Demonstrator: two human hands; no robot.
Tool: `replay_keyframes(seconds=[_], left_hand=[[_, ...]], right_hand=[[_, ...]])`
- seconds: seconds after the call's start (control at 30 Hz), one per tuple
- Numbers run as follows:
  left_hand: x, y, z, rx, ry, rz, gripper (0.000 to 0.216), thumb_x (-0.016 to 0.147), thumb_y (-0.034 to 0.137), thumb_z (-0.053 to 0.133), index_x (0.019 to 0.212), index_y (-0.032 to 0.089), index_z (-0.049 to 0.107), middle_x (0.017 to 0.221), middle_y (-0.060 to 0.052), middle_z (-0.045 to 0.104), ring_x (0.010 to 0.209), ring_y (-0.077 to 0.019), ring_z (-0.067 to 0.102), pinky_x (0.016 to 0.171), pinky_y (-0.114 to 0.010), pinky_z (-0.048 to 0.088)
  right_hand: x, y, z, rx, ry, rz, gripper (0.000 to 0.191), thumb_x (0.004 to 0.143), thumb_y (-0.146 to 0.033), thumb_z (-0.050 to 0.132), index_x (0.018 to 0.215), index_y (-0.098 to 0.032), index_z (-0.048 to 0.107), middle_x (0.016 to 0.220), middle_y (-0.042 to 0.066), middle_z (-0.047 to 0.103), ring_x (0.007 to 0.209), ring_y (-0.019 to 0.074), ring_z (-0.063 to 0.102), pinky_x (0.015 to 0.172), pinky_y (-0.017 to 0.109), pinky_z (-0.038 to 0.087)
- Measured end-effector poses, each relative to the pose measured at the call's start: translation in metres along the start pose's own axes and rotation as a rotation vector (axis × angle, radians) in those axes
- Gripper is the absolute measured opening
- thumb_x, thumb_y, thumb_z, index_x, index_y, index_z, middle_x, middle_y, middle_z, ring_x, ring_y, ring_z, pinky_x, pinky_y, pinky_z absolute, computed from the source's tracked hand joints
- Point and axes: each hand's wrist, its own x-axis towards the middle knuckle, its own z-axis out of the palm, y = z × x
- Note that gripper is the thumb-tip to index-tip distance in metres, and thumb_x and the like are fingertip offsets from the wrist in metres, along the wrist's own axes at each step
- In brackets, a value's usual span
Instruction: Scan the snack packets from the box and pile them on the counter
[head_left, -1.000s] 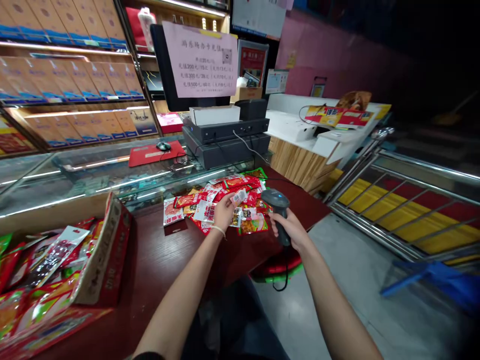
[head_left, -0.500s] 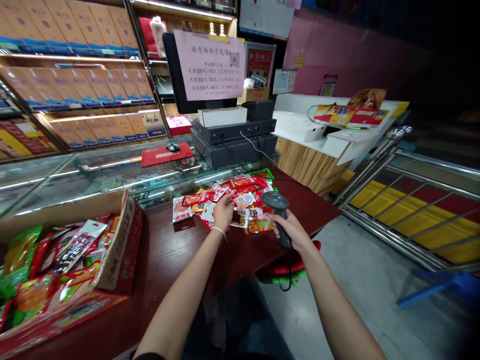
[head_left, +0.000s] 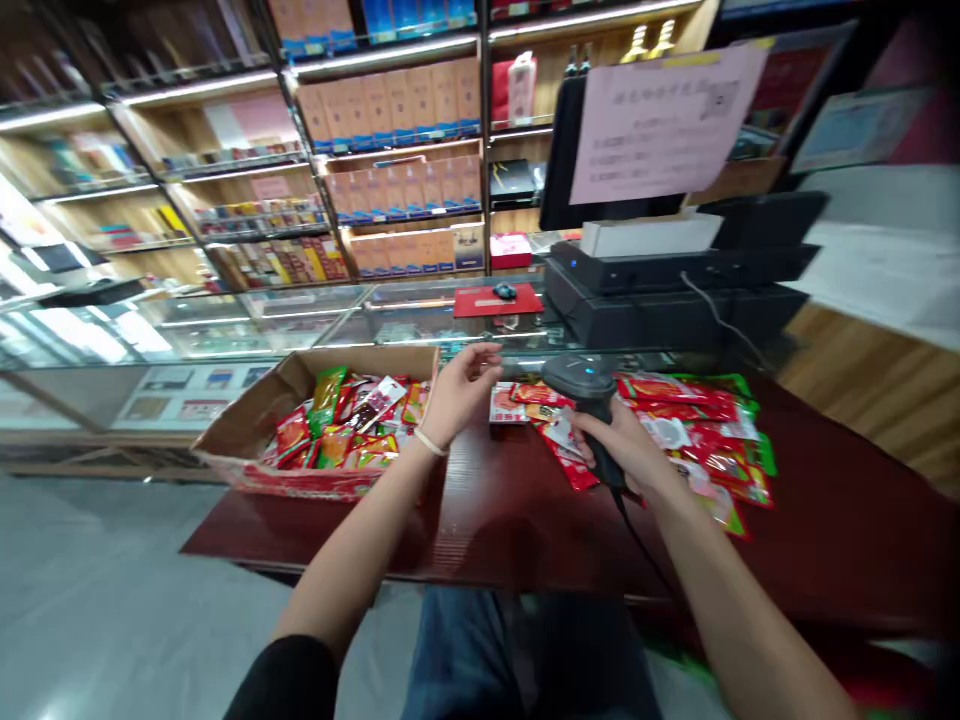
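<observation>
Right hand (head_left: 628, 448): fingers wrapped round scanner (head_left: 579, 376) grip, near packets (head_left: 705, 410). Left hand (head_left: 459, 392): fingers half-curled, thumb apart, beside carton (head_left: 300, 482).

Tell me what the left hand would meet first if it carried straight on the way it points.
Probably the clear glass display counter, lying ahead of the bare left hand, with the red rectangular mat farther along that line. The hand's height is unclear, so it might pass above both.
</observation>
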Motion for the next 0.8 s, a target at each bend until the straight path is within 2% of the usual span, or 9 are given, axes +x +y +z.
replay_keyframes(seconds=[0.13, 0.27, 0.33, 0.4, 0.53, 0.63, 0.7, 0.8], left_hand=[[-0.008, 0.006, -0.094, 0.214, 0.101, -0.032, 0.032, 0.075, 0.026, 0.071, 0.106, 0.017, 0.068, 0.101, -0.007, 0.070, 0.095, -0.0201, 0.064, 0.093, -0.034, 0.048], [-0.025, -0.005, -0.188, 0.599, 0.129, -0.158, 0.027, 0.075, 0.031, 0.069, 0.098, 0.017, 0.070, 0.093, -0.007, 0.072, 0.087, -0.0204, 0.066, 0.085, -0.033, 0.050], [-0.035, -0.010, -0.226, 0.784, 0.111, -0.244, 0.023, 0.073, 0.030, 0.069, 0.092, 0.017, 0.071, 0.085, -0.006, 0.072, 0.079, -0.0202, 0.065, 0.079, -0.031, 0.050], [-0.046, -0.014, -0.255, 0.908, 0.030, -0.306, 0.019, 0.070, 0.027, 0.069, 0.087, 0.019, 0.071, 0.079, -0.005, 0.072, 0.074, -0.0200, 0.065, 0.074, -0.029, 0.048], [-0.061, -0.028, -0.283, 1.028, -0.151, -0.311, 0.020, 0.064, 0.023, 0.072, 0.083, 0.021, 0.072, 0.085, -0.005, 0.073, 0.081, -0.0220, 0.064, 0.079, -0.028, 0.046], [-0.064, -0.044, -0.288, 1.026, -0.173, -0.313, 0.027, 0.059, 0.021, 0.074, 0.086, 0.023, 0.074, 0.093, -0.006, 0.072, 0.090, -0.0237, 0.064, 0.085, -0.028, 0.045], [-0.063, -0.052, -0.289, 1.025, -0.189, -0.330, 0.027, 0.056, 0.019, 0.075, 0.083, 0.024, 0.074, 0.090, -0.006, 0.071, 0.088, -0.0235, 0.064, 0.085, -0.028, 0.044], [-0.059, -0.056, -0.290, 1.103, -0.256, -0.319, 0.014, 0.057, 0.018, 0.075, 0.070, 0.023, 0.072, 0.076, -0.006, 0.067, 0.084, -0.0241, 0.063, 0.086, -0.030, 0.042]], right_hand=[[0.013, -0.002, 0.051, -0.066, -0.129, 0.030, 0.038, 0.072, -0.045, 0.073, 0.084, -0.023, 0.044, 0.054, -0.008, 0.051, 0.039, 0.0092, 0.046, 0.035, 0.021, 0.039], [0.021, 0.003, 0.092, -0.134, -0.243, 0.012, 0.038, 0.073, -0.046, 0.072, 0.086, -0.023, 0.044, 0.055, -0.008, 0.052, 0.038, 0.0099, 0.047, 0.034, 0.022, 0.039], [0.024, 0.007, 0.107, -0.167, -0.301, 0.010, 0.038, 0.074, -0.047, 0.072, 0.086, -0.023, 0.044, 0.056, -0.008, 0.052, 0.039, 0.0103, 0.048, 0.034, 0.022, 0.040], [0.026, 0.011, 0.119, -0.190, -0.362, 0.008, 0.037, 0.076, -0.047, 0.071, 0.087, -0.024, 0.045, 0.056, -0.007, 0.053, 0.038, 0.0103, 0.048, 0.034, 0.023, 0.040], [0.026, 0.014, 0.136, -0.209, -0.446, 0.018, 0.034, 0.079, -0.046, 0.070, 0.092, -0.024, 0.048, 0.056, -0.007, 0.054, 0.038, 0.0107, 0.047, 0.035, 0.024, 0.040], [0.025, 0.014, 0.143, -0.212, -0.470, 0.015, 0.034, 0.079, -0.045, 0.070, 0.095, -0.024, 0.048, 0.056, -0.007, 0.053, 0.038, 0.0113, 0.047, 0.035, 0.024, 0.038], [0.025, 0.015, 0.146, -0.210, -0.472, 0.016, 0.034, 0.079, -0.045, 0.069, 0.095, -0.024, 0.048, 0.056, -0.007, 0.053, 0.038, 0.0111, 0.047, 0.036, 0.024, 0.039], [0.024, 0.018, 0.144, -0.194, -0.459, 0.028, 0.034, 0.079, -0.045, 0.070, 0.094, -0.024, 0.047, 0.056, -0.008, 0.053, 0.038, 0.0106, 0.046, 0.036, 0.024, 0.039]])
